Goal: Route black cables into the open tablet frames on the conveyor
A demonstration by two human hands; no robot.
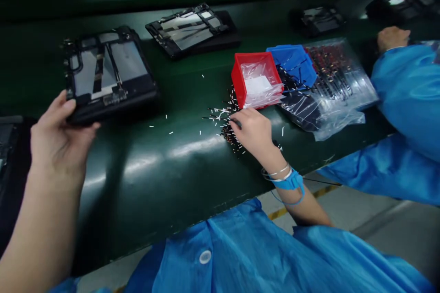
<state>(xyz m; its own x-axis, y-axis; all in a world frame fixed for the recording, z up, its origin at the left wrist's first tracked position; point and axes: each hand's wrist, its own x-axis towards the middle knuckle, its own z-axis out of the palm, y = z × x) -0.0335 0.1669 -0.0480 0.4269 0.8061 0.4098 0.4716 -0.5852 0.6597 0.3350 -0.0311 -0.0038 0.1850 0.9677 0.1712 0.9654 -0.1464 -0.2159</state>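
At the left, an opened tablet (pixel 110 66) shows silver battery areas and dark ribbon cables, with a thick black base beneath it. My left hand (pixel 62 139) grips its near-left corner, thumb on top and fingers underneath. My right hand (pixel 252 130) is closed in a pinch over a pile of small dark parts with white tips (pixel 228 135). A thin black item (pixel 236 122) shows between its fingertips; its exact kind is unclear. Just beyond that hand stands a red bin (pixel 239 83) with clear plastic bags inside, set against a blue bin (pixel 311 66) of black cable-like pieces.
Clear bags of small parts (pixel 338 78) lie right of the bins. Another opened tablet (pixel 189 29) rests farther back, and one more (pixel 323 19) lies right. White slivers are scattered on the green surface (pixel 165 169). A co-worker's hand (pixel 392 39) is at the right.
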